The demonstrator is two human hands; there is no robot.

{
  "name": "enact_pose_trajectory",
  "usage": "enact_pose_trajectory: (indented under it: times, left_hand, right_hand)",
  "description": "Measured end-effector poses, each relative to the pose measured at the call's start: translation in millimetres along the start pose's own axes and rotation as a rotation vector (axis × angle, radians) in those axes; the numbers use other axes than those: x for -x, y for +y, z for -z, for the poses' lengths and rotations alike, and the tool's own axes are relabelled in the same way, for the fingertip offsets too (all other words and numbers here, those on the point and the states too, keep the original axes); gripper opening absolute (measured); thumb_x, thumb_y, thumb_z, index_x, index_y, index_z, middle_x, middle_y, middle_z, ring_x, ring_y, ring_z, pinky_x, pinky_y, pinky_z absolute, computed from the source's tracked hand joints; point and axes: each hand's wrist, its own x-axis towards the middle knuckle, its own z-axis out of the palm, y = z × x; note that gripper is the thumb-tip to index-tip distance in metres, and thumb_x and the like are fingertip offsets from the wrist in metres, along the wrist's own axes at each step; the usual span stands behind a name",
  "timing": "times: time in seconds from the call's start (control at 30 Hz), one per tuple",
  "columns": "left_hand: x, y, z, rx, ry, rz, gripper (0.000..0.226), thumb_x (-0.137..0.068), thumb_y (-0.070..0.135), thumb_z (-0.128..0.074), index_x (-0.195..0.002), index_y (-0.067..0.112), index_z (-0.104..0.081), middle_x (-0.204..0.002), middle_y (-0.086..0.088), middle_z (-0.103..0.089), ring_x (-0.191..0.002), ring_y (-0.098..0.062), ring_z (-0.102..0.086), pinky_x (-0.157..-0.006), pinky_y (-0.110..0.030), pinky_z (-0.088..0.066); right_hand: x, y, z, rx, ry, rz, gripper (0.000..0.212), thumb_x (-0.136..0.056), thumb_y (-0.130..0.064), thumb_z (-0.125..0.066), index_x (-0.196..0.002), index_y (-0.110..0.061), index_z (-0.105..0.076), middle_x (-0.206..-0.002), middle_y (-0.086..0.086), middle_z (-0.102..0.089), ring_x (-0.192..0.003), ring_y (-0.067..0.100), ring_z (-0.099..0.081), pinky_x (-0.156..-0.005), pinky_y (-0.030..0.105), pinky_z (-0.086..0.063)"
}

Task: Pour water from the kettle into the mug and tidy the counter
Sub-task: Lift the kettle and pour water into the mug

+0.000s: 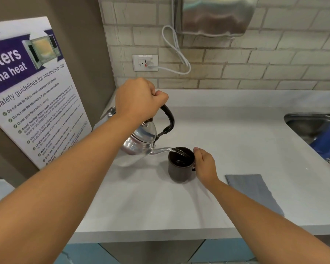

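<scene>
The left hand, fingers clamped on the handle, tilts the kettle. Water runs into the mug. The right hand has fingers closed around the mug's side, beside the grey cloth.

two bare forearms, left hand and right hand, no sleeves, rings or watch showing

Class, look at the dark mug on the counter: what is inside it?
A stream of water from the kettle spout falls into the mug, and some dark, glinting liquid shows inside. The mug's wall hides how deep it is.
</scene>
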Motion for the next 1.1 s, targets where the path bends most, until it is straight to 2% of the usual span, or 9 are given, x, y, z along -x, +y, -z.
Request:
enact_pose_trajectory:
  times: [0.33, 0.4, 0.5, 0.63, 0.77, 0.83, 0.93, 1.03, 1.1]
  left_hand:
    - [1.8, -25.8, -9.9, 0.22, 0.017, 0.167, 0.031, -0.068, 0.024, -0.057, -0.051, -0.001, -0.056, -0.045, -0.007, -0.045, -0.044, -0.014, -0.037, -0.048, -0.024, -0.034]
    - [1.4, -32.4, -11.1, 0.241, 0.026, 0.199, 0.031, -0.067, 0.025, -0.058, -0.043, 0.006, -0.051, -0.039, 0.002, -0.042, -0.04, -0.009, -0.034, -0.045, -0.02, -0.031]
    - [0.4, -41.9, -11.9, 0.29, 0.034, 0.24, 0.039, -0.067, 0.027, -0.059, -0.036, 0.013, -0.04, -0.029, 0.005, -0.033, -0.034, -0.01, -0.031, -0.046, -0.02, -0.032]
    - [0.2, -53.6, -12.7, 0.354, 0.079, 0.309, 0.036, -0.066, 0.028, -0.058, -0.04, 0.007, -0.042, -0.038, 0.003, -0.029, -0.041, -0.013, -0.027, -0.051, -0.026, -0.032]
    - [-1.3, -65.6, -13.2, 0.402, 0.097, 0.403, 0.036, -0.064, 0.03, -0.058, -0.045, 0.002, -0.047, -0.031, 0.006, -0.024, -0.035, -0.01, -0.023, -0.044, -0.022, -0.025]
    - [-3.1, -71.8, -14.3, 0.438, 0.107, 0.446, 0.036, -0.064, 0.03, -0.058, -0.051, -0.003, -0.052, -0.029, 0.007, -0.024, -0.034, -0.01, -0.023, -0.041, -0.019, -0.026]
    - [-7.4, -79.1, -19.1, 0.485, 0.122, 0.482, 0.03, -0.065, 0.029, -0.058, -0.048, 0.005, -0.051, -0.029, 0.008, -0.023, -0.033, -0.008, -0.021, -0.033, -0.015, -0.021]
    - [-17.3, -87.2, -28.3, 0.522, 0.149, 0.511, 0.032, -0.067, 0.028, -0.06, -0.044, 0.013, -0.044, -0.03, 0.008, -0.022, -0.035, -0.008, -0.02, -0.035, -0.016, -0.021]
    - [-25.0, -94.3, -36.4, 0.551, 0.169, 0.537, 0.035, -0.068, 0.029, -0.061, -0.042, 0.016, -0.041, -0.03, 0.009, -0.023, -0.036, -0.008, -0.021, -0.039, -0.018, -0.023]
  right_hand:
    - [-0.5, 0.9, 2.1, -0.014, -0.02, -0.03, 0.039, -0.097, -0.027, -0.039, -0.062, -0.01, -0.038, -0.058, 0.005, -0.039, -0.056, 0.016, -0.04, -0.061, 0.036, -0.042]
    - [-0.8, 0.2, 2.2, -0.022, -0.026, -0.042, 0.038, -0.097, -0.028, -0.039, -0.063, -0.01, -0.039, -0.058, 0.006, -0.04, -0.056, 0.016, -0.041, -0.06, 0.035, -0.042]
    - [-0.9, -1.0, 3.0, -0.05, -0.038, -0.066, 0.037, -0.096, -0.029, -0.041, -0.064, -0.011, -0.041, -0.062, 0.009, -0.04, -0.059, 0.018, -0.042, -0.059, 0.033, -0.04]
    - [-3.9, -4.3, 8.2, -0.056, -0.062, -0.157, 0.035, -0.093, -0.031, -0.048, -0.066, -0.009, -0.046, -0.063, 0.009, -0.047, -0.062, 0.02, -0.047, -0.065, 0.034, -0.042]
    - [-12.1, -17.2, 18.6, 0.0, -0.075, -0.195, 0.029, -0.087, -0.03, -0.058, -0.068, -0.009, -0.054, -0.062, 0.001, -0.058, -0.06, 0.015, -0.055, -0.069, 0.031, -0.045]
    - [-19.1, -30.9, 22.1, 0.024, -0.069, -0.164, 0.025, -0.085, -0.029, -0.06, -0.074, -0.007, -0.058, -0.069, 0.003, -0.06, -0.066, 0.017, -0.056, -0.07, 0.031, -0.047]
    - [-36.7, -68.0, 16.9, 0.023, -0.078, -0.054, 0.023, -0.085, -0.028, -0.061, -0.08, -0.006, -0.06, -0.075, 0.004, -0.06, -0.071, 0.018, -0.055, -0.072, 0.032, -0.046]
    - [-58.7, -111.7, -5.1, -0.015, -0.182, 0.074, 0.021, -0.087, -0.029, -0.06, -0.091, -0.01, -0.067, -0.09, 0.003, -0.066, -0.083, 0.017, -0.06, -0.081, 0.032, -0.048]
    - [-71.5, -134.2, -25.4, -0.015, -0.276, 0.159, 0.023, -0.087, -0.032, -0.059, -0.1, -0.015, -0.068, -0.099, 0.001, -0.067, -0.09, 0.015, -0.061, -0.083, 0.027, -0.046]
